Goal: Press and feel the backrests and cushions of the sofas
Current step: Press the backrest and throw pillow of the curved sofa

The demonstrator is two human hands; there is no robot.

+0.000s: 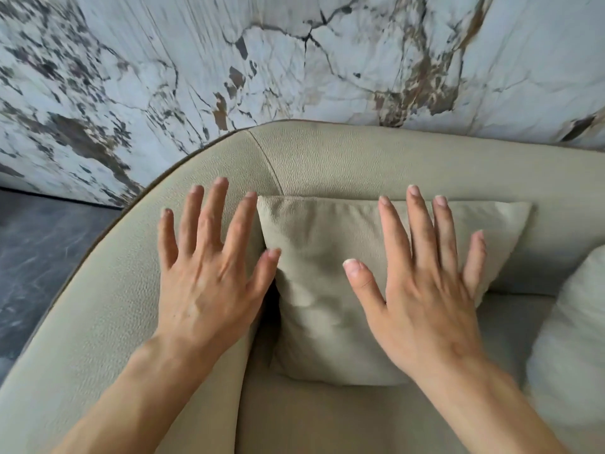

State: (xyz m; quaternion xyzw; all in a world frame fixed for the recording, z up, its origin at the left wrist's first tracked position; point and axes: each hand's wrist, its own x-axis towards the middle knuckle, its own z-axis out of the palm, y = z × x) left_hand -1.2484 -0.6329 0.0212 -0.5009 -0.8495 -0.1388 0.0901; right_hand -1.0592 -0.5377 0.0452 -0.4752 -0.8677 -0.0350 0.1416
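A beige leather sofa fills the lower view, its curved backrest (360, 158) running along the wall and bending round to the left. A matching square cushion (314, 290) leans against the backrest. My left hand (209, 276) lies flat with spread fingers on the curved left part of the backrest, its thumb touching the cushion's left edge. My right hand (422, 290) rests palm down on the cushion's right half, fingers apart and pointing at the backrest. Neither hand holds anything.
A paler cushion (569, 339) sits at the right edge on the seat (327, 417). A marble-patterned wall (294, 60) rises directly behind the sofa. Dark grey floor (42, 250) shows at the left beyond the sofa's curved side.
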